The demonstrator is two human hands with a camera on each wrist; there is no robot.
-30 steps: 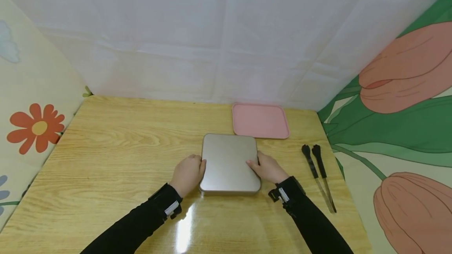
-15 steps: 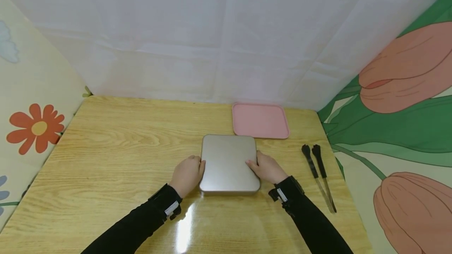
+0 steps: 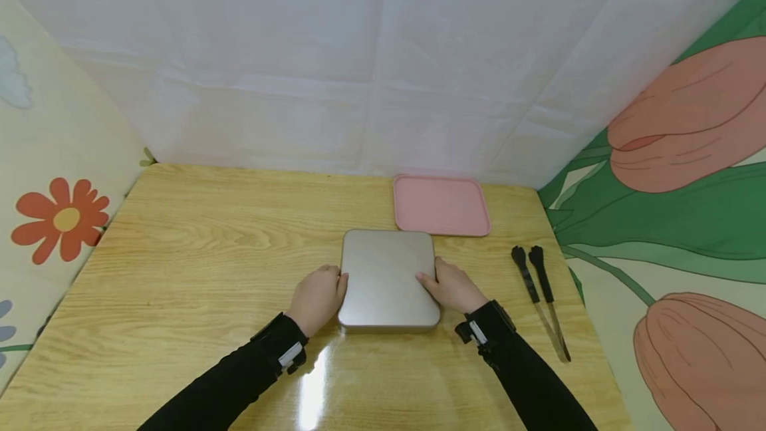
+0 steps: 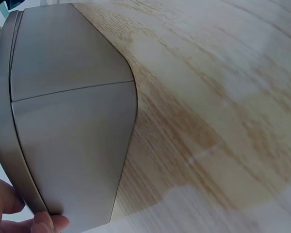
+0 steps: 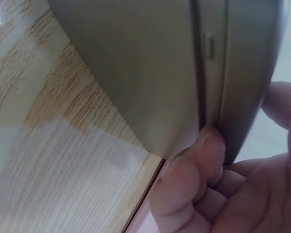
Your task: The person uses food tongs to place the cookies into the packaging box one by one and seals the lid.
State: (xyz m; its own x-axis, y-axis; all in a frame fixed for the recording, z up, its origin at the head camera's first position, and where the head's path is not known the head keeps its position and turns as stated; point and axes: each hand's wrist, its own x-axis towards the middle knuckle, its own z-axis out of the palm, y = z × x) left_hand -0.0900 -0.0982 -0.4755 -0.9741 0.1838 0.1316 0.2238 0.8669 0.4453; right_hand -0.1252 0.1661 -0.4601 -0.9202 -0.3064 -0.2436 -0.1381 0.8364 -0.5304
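Note:
A square silver metal tin with a lid stands on the wooden table, seen from above in the head view. My left hand holds its left side, fingertips at the seam under the lid's rim in the left wrist view. On the right side my right hand grips the lid, thumb on top and fingers curled at the rim below. The right wrist view shows a narrow strip with a small raised bump between the lid's rim and the tin's body. What the tin contains is hidden.
A pink tray lies just behind the tin. Metal tongs with black handles lie to the right of it. The wooden table meets a white cloth at the back and printed cloths at both sides.
Both hands keep their hold on the tin. Its top has shifted very slightly, with its right edge a little further left; the tray and tongs have not moved.

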